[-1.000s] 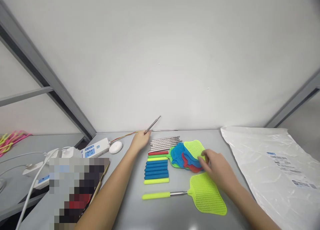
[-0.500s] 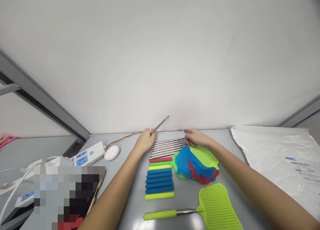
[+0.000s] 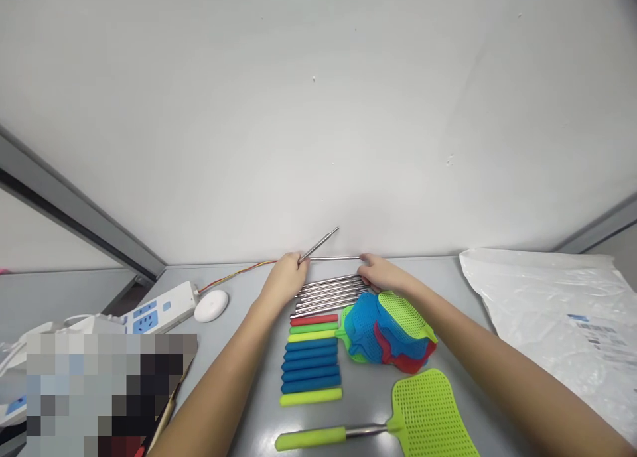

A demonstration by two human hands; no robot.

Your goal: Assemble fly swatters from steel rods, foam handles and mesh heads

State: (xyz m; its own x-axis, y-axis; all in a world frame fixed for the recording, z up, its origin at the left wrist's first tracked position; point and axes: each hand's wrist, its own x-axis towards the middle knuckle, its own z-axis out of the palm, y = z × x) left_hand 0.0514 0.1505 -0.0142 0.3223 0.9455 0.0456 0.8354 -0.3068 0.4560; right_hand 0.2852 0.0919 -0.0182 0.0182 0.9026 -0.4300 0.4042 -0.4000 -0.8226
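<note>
My left hand [image 3: 286, 274] is closed round a slim telescopic metal rod [image 3: 321, 242], which slants up to the right. A second metal rod [image 3: 333, 258] runs level along the back of the table between my hands. My right hand [image 3: 378, 271] has its fingers curled at that rod's right end, with the fingertips near the neighbouring rods. Just in front lie several telescopic metal rods [image 3: 328, 294] side by side. Below them is a column of red, green, yellow and blue handle grips [image 3: 311, 361]. Fly swatter heads [image 3: 365, 324] are piled beside the grips, under my right wrist.
A whole lime-green fly swatter [image 3: 432, 410] lies at the front. To the left are a power strip [image 3: 162, 308], a round white object [image 3: 212, 306] and a blurred-out item. A white plastic mailing bag [image 3: 542, 311] covers the right side. A pale wall [image 3: 318, 125] rises behind.
The view has shifted slightly, moving most things on the table a little to the left. Both hands keep nearly the same pose at the rods.
</note>
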